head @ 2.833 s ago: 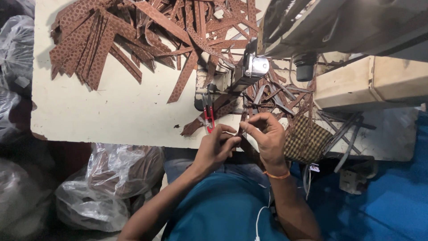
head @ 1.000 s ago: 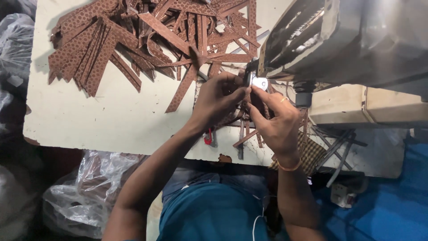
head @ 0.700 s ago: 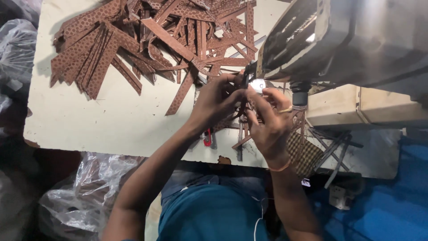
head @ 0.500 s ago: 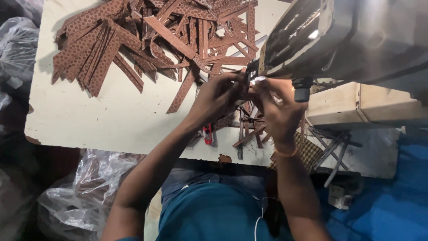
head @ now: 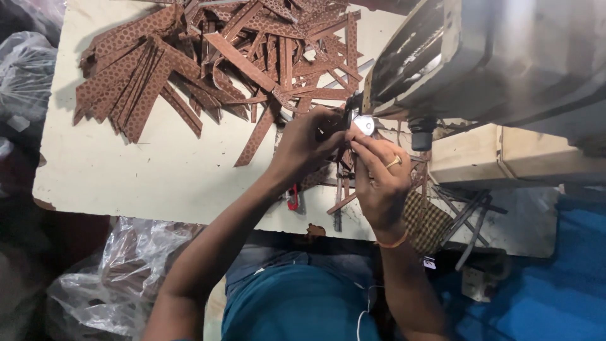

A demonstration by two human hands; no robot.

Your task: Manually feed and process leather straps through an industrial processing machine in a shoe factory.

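Pinching a brown strip [head: 341, 165] under the sewing machine [head: 505, 63] head, my left hand [head: 306, 142] and right hand [head: 379, 180] were closed close together, the pile of strips [head: 214, 57] at ten o'clock; my fingertips [head: 353, 140] risked the needle if either slipped.

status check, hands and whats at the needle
Left hand and right hand both pinching at the sewing machine needle area. Brown strips piled behind.

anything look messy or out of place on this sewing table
The brown patterned strips lie in a loose, crisscrossed heap rather than a stack, some spilling under the sewing machine. Both hands, left hand and right hand, work at its needle area.
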